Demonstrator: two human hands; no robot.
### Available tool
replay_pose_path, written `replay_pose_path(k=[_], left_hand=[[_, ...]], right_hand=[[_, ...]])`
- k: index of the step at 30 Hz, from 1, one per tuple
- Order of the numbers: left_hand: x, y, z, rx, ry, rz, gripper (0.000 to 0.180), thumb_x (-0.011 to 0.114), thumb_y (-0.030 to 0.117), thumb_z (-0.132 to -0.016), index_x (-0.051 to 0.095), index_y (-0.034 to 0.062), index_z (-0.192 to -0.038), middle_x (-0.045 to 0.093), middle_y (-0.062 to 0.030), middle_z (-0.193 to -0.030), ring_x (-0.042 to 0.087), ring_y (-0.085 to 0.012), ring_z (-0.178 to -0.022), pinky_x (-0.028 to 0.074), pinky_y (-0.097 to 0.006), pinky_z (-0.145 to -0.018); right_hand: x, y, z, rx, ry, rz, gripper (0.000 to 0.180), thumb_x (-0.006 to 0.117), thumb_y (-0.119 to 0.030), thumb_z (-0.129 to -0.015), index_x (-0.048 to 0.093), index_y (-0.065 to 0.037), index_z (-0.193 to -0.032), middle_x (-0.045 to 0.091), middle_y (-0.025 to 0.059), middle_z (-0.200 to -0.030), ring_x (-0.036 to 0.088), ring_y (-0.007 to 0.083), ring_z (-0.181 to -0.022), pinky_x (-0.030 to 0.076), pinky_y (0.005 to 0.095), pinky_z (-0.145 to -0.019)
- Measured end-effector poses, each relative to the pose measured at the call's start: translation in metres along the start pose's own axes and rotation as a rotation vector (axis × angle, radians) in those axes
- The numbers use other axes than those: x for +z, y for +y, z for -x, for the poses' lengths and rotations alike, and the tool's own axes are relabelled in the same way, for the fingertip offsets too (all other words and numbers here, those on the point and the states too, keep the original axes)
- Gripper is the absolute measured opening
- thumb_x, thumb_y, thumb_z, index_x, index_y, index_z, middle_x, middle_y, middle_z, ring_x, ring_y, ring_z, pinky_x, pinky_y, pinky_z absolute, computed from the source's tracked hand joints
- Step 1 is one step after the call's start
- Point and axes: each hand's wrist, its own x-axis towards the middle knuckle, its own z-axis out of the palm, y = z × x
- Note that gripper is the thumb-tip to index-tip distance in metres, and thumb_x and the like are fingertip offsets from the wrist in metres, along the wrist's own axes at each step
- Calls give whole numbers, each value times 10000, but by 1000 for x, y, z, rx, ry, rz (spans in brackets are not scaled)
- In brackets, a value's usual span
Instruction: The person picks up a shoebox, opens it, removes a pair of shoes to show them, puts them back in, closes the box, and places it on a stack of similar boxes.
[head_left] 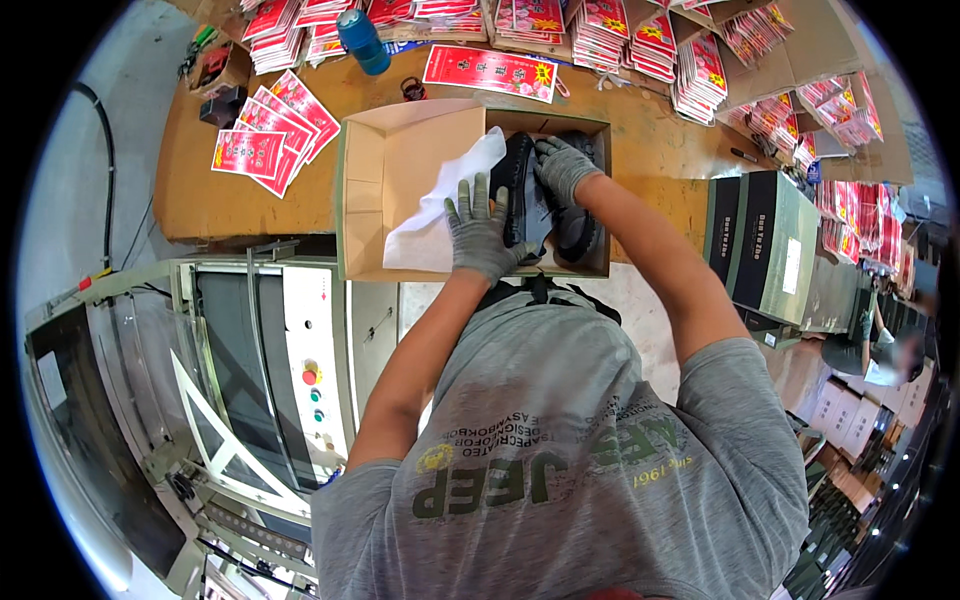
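Observation:
An open shoe box (365, 215) lies on the table in front of me. Side by side in its right half are two black shoes, the left one (517, 185) and the right one (577, 230). White tissue paper (430, 225) covers part of the bare cardboard in the left half. My left hand (482, 235), in a grey glove, rests with spread fingers on the paper's edge, its thumb side against the left shoe. My right hand (565, 168), gloved too, has its fingers bent over the right shoe's upper part; its fingertips lie between the shoes.
Red printed cards (275, 135) lie fanned at the left, with stacks along the back near a blue bottle (362, 42). Dark shoe boxes (760, 240) stand at the right. A machine with buttons (312, 375) is at the lower left. Another person (885, 355) is far right.

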Motion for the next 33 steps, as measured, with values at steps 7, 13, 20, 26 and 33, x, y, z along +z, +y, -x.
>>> replay_pose_path(k=[7, 13, 20, 26, 33], left_hand=[[27, -12, -10, -181, -162, -144, 1036, 794, 507, -703, 390, 18, -1521, -25, -226, -1681, -25, -492, -1530, 43, -675, -1190], [35, -13, -21, -109, -105, -143, 995, 784, 484, -720, 380, 106, -1547, 18, -225, -1679, 26, -475, -1533, 72, -655, -1200], [34, 3, -34, -100, -180, -209, 951, 798, 503, -726, 432, 136, -1524, 25, -217, -1680, 35, -460, -1536, 102, -621, -1212], [43, 17, -26, -182, -155, -214, 937, 799, 508, -735, 431, 175, -1530, -4, -228, -1676, 21, -473, -1533, 109, -611, -1212], [57, 28, -4, -208, -71, -186, 872, 817, 502, -715, 534, 156, -1464, -9, -263, -1664, 26, -502, -1521, 112, -595, -1214]], right_hand=[[-147, 40, 63, -247, -196, -158, 220, 730, -97, -691, 718, -115, -910, 711, 124, -966, 658, 324, -1050, 449, 412, -1052], [-122, 45, 196, 122, 261, -218, 267, 749, -111, -609, 648, -133, -855, 626, 90, -804, 630, 318, -899, 449, 451, -1016], [-102, -6, 240, 614, 801, -794, 334, 800, -41, -657, 620, -83, -934, 614, 67, -788, 614, 245, -794, 502, 390, -799], [-81, -30, 253, 1147, 1216, -1272, 268, 826, -112, -824, 624, -57, -992, 608, -2, -796, 559, 105, -741, 499, 289, -689], [35, -32, 216, 1527, 916, -857, 224, 738, -212, -881, 645, -51, -1006, 673, 162, -946, 652, 359, -882, 518, 426, -813]])
